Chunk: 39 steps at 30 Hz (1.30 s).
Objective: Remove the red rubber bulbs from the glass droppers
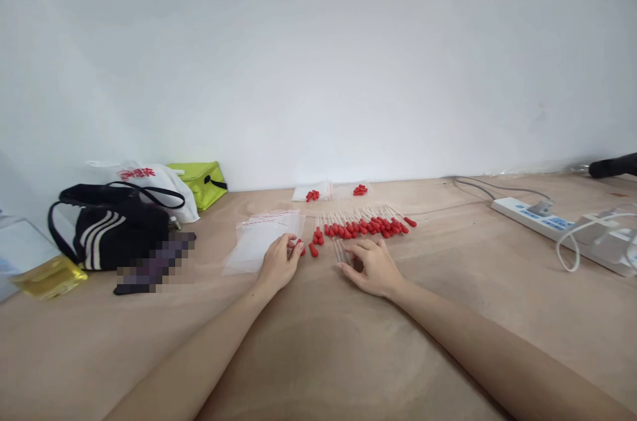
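Pinching a red bulb between thumb and index finger, the left hand is positioned at the right edge of a stack of clear plastic bags on the tabletop. The right hand has its thumb and index finger curved with a visible gap between them, adjacent to several clear tubes; whether these fingers grip the tubes cannot be determined. A loose red bulb lies between the hands. Beyond the hands, a row of red-bulbed droppers is arranged with bulbs toward the person and pale stems toward the wall. Near the wall are two flat bags, left and right, each with a small cluster of red pieces. A white power strip is located at far right; a black bag with white stripes stands at left.
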Motion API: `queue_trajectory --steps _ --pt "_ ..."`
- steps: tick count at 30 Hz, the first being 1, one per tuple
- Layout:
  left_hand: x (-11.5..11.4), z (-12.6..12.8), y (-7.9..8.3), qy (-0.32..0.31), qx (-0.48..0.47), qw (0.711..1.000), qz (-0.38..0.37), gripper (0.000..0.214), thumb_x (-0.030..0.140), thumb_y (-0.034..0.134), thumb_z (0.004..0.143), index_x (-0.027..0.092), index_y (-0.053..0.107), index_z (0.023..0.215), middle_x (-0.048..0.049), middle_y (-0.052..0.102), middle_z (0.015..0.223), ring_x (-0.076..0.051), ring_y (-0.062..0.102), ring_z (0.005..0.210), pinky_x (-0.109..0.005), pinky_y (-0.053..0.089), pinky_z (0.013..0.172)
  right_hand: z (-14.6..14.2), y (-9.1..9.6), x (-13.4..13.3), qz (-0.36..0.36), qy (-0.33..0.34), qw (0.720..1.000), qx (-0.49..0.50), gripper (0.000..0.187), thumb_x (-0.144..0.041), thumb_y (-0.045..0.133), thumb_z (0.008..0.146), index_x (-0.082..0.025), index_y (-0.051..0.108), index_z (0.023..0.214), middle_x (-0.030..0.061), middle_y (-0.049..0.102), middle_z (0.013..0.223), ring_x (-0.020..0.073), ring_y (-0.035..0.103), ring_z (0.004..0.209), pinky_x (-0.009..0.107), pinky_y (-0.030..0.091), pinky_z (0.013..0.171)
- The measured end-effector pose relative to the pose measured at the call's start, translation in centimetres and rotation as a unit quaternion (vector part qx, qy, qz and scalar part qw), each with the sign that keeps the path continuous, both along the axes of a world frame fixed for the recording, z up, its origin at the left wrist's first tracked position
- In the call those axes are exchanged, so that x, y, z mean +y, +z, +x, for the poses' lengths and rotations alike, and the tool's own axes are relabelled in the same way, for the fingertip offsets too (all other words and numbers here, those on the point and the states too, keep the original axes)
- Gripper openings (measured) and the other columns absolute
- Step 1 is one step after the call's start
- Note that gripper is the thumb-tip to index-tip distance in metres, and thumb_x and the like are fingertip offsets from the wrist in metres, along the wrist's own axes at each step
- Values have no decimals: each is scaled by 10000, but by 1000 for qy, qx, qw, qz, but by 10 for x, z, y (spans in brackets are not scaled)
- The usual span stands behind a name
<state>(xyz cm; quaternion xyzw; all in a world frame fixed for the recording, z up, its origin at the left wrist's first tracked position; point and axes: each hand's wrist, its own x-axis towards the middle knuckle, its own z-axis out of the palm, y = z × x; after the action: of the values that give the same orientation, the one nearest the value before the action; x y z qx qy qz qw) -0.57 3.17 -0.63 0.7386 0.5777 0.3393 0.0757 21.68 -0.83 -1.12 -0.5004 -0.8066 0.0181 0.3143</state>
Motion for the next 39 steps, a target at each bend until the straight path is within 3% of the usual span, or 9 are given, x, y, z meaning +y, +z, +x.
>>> queue_trajectory --steps 5,10,16,20,24,29,32,35,39 --pt "-1 -2 -1 -7 -2 1000 15 220 289 379 825 164 502 958 -61 620 846 -165 596 758 -290 459 686 1 -1 1 -9 -12 999 32 283 -405 438 815 -197 582 942 18 631 766 154 540 741 300 243 692" --pt "-3 6 5 -5 82 992 92 180 301 433 800 190 563 859 -54 625 895 -211 541 910 -363 384 811 4 -4 5 2 -29 997 66 239 -356 423 828 -197 599 860 3 628 682 136 537 666 295 246 685" --pt "16 34 22 75 136 988 6 311 496 498 719 213 617 670 -45 625 849 -250 509 914 -421 320 823 5 -6 7 17 -37 996 77 188 -301 447 811 -197 602 825 -9 619 641 122 525 614 285 249 682" --pt "33 46 28 107 129 985 -48 331 515 516 678 216 637 603 -59 633 849 -271 506 925 -419 326 813 5 -5 6 24 -46 996 68 176 -276 443 806 -199 601 811 -8 619 636 125 531 630 283 249 686" --pt "39 48 27 107 120 986 -42 282 426 528 685 214 630 529 -62 636 792 -280 519 896 -427 333 806 5 -4 5 23 -48 996 66 174 -269 439 805 -199 599 801 -8 610 617 130 536 640 288 251 685" --pt "23 36 24 117 95 989 -3 248 362 481 752 193 631 650 -65 632 880 -265 514 927 -407 359 799 6 -8 7 33 -55 995 72 168 -262 437 803 -195 590 806 -1 603 649 132 534 644 302 280 689" --pt "3 24 20 54 86 994 47 216 338 486 772 193 607 666 -37 634 869 -208 523 904 -348 371 808 9 -9 8 75 -50 992 88 225 -292 451 796 -174 574 944 63 607 860 165 541 794 313 328 728" --pt "-16 15 13 -86 97 983 128 198 322 484 791 194 593 686 -30 637 813 -182 532 856 -330 378 787 12 -8 7 131 -28 989 66 421 -355 495 775 -170 492 1153 128 508 1125 222 456 1025 347 341 811" --pt "-27 15 9 -178 136 961 163 163 318 480 811 209 592 765 -17 644 842 -170 537 863 -337 367 802 13 -4 3 135 42 990 -16 413 -387 509 784 -247 497 1173 86 505 1169 229 404 1088 396 277 888"
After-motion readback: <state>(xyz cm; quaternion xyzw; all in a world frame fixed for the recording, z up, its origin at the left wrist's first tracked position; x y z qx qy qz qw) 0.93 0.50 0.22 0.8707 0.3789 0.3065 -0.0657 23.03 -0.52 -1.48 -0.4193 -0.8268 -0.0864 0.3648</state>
